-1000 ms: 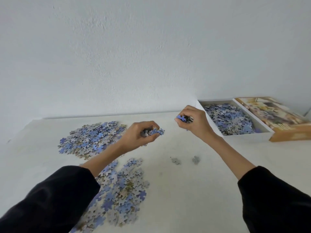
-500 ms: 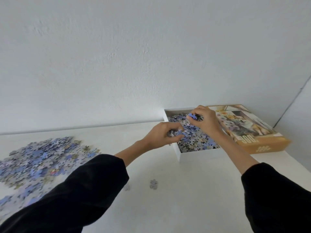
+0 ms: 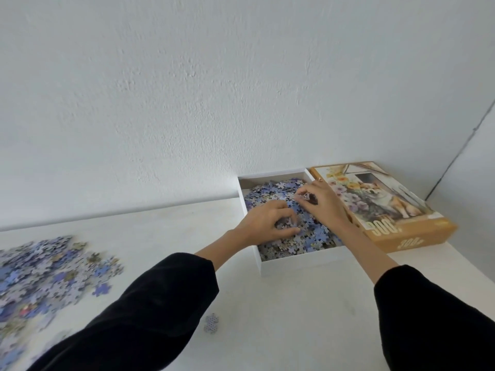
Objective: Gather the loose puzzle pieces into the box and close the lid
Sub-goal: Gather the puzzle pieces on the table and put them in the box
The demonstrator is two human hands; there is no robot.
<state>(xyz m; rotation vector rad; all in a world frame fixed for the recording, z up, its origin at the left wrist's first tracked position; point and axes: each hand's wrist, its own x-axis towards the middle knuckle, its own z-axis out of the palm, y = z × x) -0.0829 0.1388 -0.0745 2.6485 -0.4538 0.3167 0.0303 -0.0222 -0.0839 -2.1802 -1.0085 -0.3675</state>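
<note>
Pieces (image 3: 316, 234): only partly gathered. Nearest, one stray (image 3: 211, 322) on the tabletop (image 3: 294, 317) before the box (image 3: 294, 259); well left of the box, a big loose pile (image 3: 48, 271), blurred and cut off at the edge. Inside the box, a deep layer; left hand (image 3: 265, 223) fingers curled round a clump, right hand (image 3: 321, 202) fingers pinching a few, grip half hidden. Just right of the box, lid (image 3: 401, 226) off.

Most of the view is filled by a white wall (image 3: 241, 89) — its paint is rough and bumpy. A white table (image 3: 294, 303) is set against it. On the right, a second wall (image 3: 478, 188) is met at a dark corner line (image 3: 452, 167). Everything is lit softly — a pale shadow is seen where table and wall meet.
</note>
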